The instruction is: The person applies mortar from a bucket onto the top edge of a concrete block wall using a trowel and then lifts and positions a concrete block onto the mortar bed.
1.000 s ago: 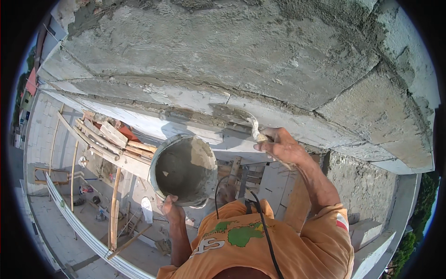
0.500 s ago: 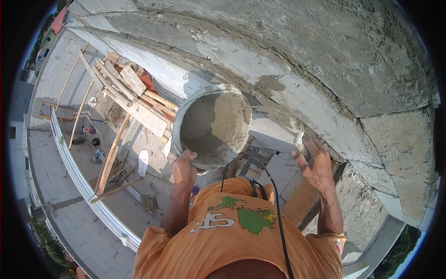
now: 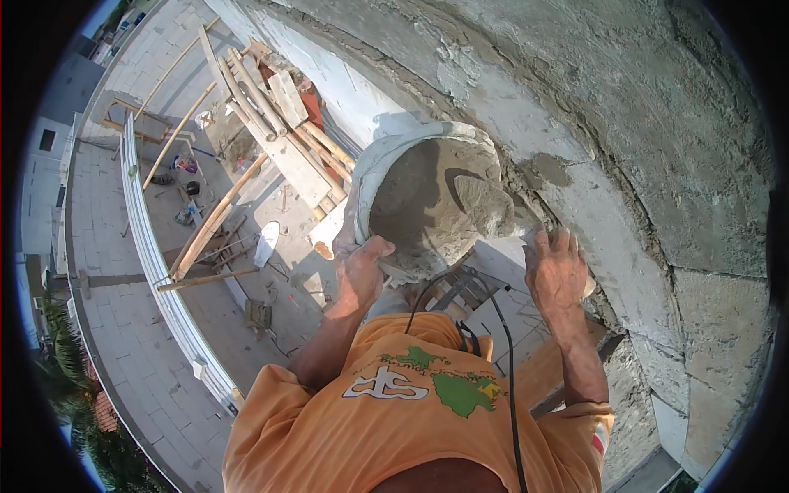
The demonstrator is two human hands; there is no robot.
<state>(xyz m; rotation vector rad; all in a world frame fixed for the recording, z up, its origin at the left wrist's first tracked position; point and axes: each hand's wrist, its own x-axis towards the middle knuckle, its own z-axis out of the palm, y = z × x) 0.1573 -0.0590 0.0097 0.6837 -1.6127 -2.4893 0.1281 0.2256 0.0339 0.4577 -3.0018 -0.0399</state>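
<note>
My left hand (image 3: 362,271) is closed on the near-left rim of a round bucket (image 3: 358,193), thumb over the edge. Grey wet mortar (image 3: 411,197) coats the bucket's inside, and its mouth tilts toward me. My right hand (image 3: 556,271) wraps around the handle of a trowel (image 3: 485,205) to the right of the bucket. The mortar-smeared blade reaches over the bucket's right side into its mouth; I cannot tell whether it touches the mortar inside. Beyond both hands rises a block wall (image 3: 608,205) with rough mortar along its joints.
Far below on the left, wooden poles and planks (image 3: 288,168) form a scaffold. A long pale metal rail (image 3: 156,255) curves past it over a paved floor (image 3: 123,345). A black cable (image 3: 511,386) hangs down my orange shirt. A brown board (image 3: 534,370) lies below my right forearm.
My right hand has brought the trowel from the wall joint to the bucket, its blade now over the mouth. The bucket, still held by my left hand, sits closer to the trowel. The view has turned.
</note>
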